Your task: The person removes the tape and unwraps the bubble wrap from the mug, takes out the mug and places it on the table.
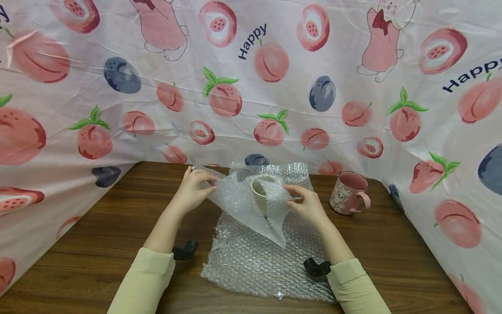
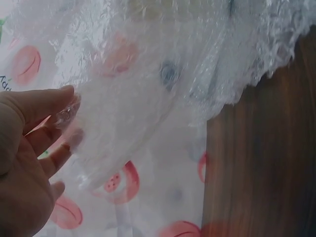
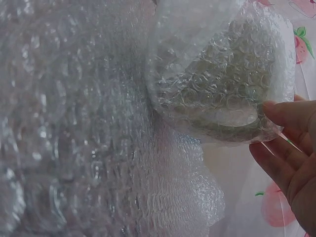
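Observation:
A cream-coloured cup (image 1: 259, 196) stands mid-table in the head view, partly covered by a piece of bubble wrap (image 1: 234, 201). My left hand (image 1: 195, 188) pinches the left corner of that piece between thumb and fingers, stretching it away from the cup. In the left wrist view the pinched film (image 2: 123, 108) hangs see-through from the hand (image 2: 29, 148). My right hand (image 1: 308, 205) pinches the wrap at the cup's right side. Close up in the right wrist view, the thumb and fingers of this hand (image 3: 296, 163) hold the wrapped edge; the cup (image 3: 232, 84) shows blurred through the bubbles.
Beneath lies a larger bubble wrap sheet (image 1: 266, 270) on the brown wooden table (image 1: 98, 244). A pink mug (image 1: 347, 194) with its handle to the right stands at the back right. Fruit-printed cloth (image 1: 235, 131) encloses the back and sides.

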`<state>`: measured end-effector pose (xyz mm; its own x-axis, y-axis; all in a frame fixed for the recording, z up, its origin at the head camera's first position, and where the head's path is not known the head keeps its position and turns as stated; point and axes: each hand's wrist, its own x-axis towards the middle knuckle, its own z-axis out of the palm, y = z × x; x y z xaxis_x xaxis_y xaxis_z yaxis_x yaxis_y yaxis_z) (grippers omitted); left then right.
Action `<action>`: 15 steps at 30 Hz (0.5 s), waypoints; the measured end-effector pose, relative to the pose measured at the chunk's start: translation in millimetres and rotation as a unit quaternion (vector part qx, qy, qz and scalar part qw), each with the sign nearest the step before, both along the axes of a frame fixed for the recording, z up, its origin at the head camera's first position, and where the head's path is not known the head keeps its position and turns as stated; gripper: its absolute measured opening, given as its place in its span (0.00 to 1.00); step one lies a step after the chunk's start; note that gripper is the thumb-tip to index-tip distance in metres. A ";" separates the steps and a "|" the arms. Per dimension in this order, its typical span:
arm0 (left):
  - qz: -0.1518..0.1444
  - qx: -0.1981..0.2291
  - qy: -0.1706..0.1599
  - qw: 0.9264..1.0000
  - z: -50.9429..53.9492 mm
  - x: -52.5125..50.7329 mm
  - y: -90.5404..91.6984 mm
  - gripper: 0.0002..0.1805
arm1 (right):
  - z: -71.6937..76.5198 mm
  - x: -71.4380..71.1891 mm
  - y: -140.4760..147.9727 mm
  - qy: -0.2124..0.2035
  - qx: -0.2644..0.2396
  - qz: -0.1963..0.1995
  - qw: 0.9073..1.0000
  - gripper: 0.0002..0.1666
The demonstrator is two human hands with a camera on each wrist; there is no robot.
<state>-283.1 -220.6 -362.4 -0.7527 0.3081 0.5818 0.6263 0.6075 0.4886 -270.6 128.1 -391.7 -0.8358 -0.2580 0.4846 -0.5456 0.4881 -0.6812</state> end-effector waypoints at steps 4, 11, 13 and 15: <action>-0.014 -0.002 -0.013 1.000 1.5 3.3 -5.8 0.09 | -0.3 0.1 0.0 0.001 0.005 -0.003 1.000 0.28; -0.055 0.005 -0.085 0.995 -0.9 5.4 -16.7 0.05 | -0.5 -1.2 -0.1 0.001 0.004 -0.003 1.000 0.28; -0.069 0.005 -0.100 0.993 -3.5 5.0 -20.8 0.04 | -0.6 -1.2 -0.1 0.002 0.004 -0.002 1.000 0.28; -0.082 0.003 -0.113 0.990 -6.6 4.4 -25.2 0.02 | -0.6 -1.2 -0.3 0.002 0.003 -0.001 1.000 0.28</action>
<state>-278.7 -245.8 -369.0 -0.8039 0.4336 0.4071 0.5908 0.5030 0.6309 -271.8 127.9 -392.3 -0.8344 -0.2590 0.4866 -0.5473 0.4935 -0.6759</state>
